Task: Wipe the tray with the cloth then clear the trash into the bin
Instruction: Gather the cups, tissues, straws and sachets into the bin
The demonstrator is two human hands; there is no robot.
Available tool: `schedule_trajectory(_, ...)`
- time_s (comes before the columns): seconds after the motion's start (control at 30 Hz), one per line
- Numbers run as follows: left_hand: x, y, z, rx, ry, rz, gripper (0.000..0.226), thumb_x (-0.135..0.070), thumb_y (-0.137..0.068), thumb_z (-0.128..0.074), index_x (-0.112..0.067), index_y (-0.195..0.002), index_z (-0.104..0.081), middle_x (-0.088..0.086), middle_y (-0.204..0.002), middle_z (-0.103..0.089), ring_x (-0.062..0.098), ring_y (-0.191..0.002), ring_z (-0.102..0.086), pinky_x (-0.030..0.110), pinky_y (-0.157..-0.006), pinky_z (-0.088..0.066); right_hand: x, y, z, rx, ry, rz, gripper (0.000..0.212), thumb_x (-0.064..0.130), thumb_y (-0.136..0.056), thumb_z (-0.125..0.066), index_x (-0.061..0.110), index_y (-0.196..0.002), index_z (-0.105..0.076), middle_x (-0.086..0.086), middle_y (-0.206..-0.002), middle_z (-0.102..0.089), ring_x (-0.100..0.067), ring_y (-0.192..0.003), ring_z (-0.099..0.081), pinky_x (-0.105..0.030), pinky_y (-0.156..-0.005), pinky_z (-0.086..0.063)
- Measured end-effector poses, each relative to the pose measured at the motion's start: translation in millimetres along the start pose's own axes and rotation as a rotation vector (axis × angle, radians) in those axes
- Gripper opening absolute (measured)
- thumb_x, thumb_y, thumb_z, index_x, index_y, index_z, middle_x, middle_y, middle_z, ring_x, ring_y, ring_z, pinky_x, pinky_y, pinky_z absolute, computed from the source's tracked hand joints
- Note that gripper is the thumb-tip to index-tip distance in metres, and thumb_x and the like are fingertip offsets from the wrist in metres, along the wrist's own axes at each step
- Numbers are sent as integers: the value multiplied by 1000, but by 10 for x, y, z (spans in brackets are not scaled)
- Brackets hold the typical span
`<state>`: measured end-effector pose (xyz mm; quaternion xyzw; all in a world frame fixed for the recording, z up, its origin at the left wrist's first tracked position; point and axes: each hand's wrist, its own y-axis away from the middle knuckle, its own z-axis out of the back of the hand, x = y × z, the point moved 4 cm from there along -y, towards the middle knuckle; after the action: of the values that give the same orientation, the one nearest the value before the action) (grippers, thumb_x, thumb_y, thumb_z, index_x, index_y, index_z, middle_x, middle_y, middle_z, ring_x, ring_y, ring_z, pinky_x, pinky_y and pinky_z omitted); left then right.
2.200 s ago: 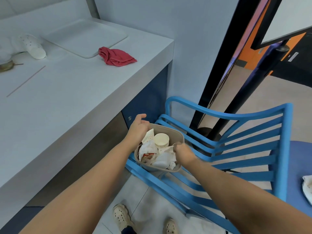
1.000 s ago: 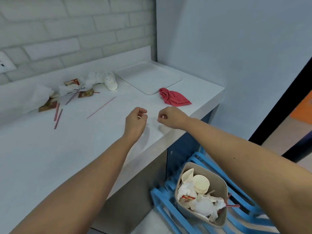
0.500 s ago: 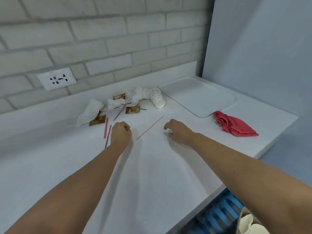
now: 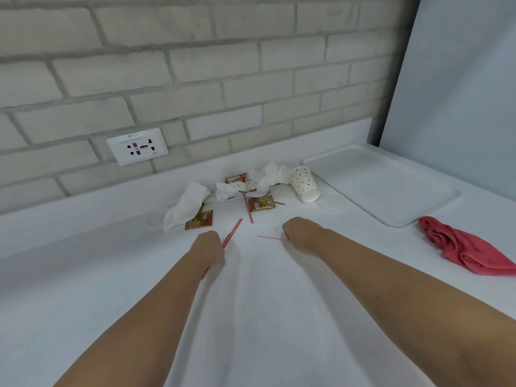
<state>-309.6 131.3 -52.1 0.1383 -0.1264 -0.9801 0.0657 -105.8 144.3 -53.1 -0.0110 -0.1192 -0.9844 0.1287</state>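
Because the trash has to go in the bin, both hands reach out over the wide white counter (image 4: pixel 265 317), which looks smooth and hard. The bin cannot be seen.

At the back right sits the tray (image 4: pixel 391 191). It is flat and pale, with round corners and a low rim, and it has nothing on it. I think it is wiped, since the red cloth (image 4: pixel 469 250) lies just beside it, soft and crumpled in a heap.

White napkins (image 4: pixel 187 205) lie scrunched up by the brick wall, thin and full of folds. A paper cup (image 4: pixel 304 184) with dots lies on its side next to them, near the tray.

The left hand (image 4: pixel 208 247) is curled down over the end of two red straws (image 4: pixel 232 233). I cannot tell if it grips them, as the fingers are hidden. The right hand (image 4: pixel 300 233) seems to pinch one end of a thin pink stick (image 4: pixel 270 237).

Small shiny brown packets (image 4: pixel 261 203) lie flat among the napkins. A round see-through lid (image 4: pixel 332 203) rests between the cup and the tray. These bits have not yet been cleared away.
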Motion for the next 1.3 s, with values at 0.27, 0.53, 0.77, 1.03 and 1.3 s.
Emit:
schedule_trajectory(0.27, -20, -57, -91, -26, -48, -82, 25, -8, -97, -40, -2, -117, -52, 9, -121, -54, 21, -113, -55, 22, -90, -43, 349, -194, -33, 55, -52, -5, 23, 7, -95, -39, 3, -114, -52, -13, -112, -59, -24, -93, -56, -28, -72, -39)
schedule_trajectory(0.53, 309, -284, -94, 40, 476, -30, 18, -9, -99, -31, -11, -88, -45, 3, -79, -47, 15, -69, -45, 24, -63, -38, 579, -655, 221, -83, -132, -47, 34, -2, -95, -37, -5, -129, -44, -20, -132, -48, -32, -120, -48, -33, -90, -41)
schedule_trajectory(0.77, 318, -396, -177, 13, 817, -36, 20, -7, -98, -28, -9, -85, -43, 1, -72, -46, 14, -60, -39, 23, -56, -34, 735, -1150, 267, -86, -34, -175, 41, 11, -97, -42, -2, -136, -41, -17, -141, -41, -31, -131, -39, -21, -88, -35)
schedule_trajectory(1.03, 316, -528, -159, -27, 951, 56, 28, -11, -98, -30, -15, -74, -42, 3, -71, -43, 15, -59, -39, 29, -58, -33, 801, -1115, 183, 89, -279, -218, 17, 6, -97, -43, 8, -103, -58, -10, -107, -58, -21, -98, -58, -22, -84, -47)
schedule_trajectory(1.3, 4, -174, -80, -59, 1025, -46, 30, -21, -103, -28, -11, -82, -48, 3, -66, -42, 14, -57, -37, 24, -54, -33, 421, -416, 271, 74, -797, -113, 15, 11, -98, -30, 12, -85, -37, -6, -71, -45, -15, -53, -39, -25, -49, -32)
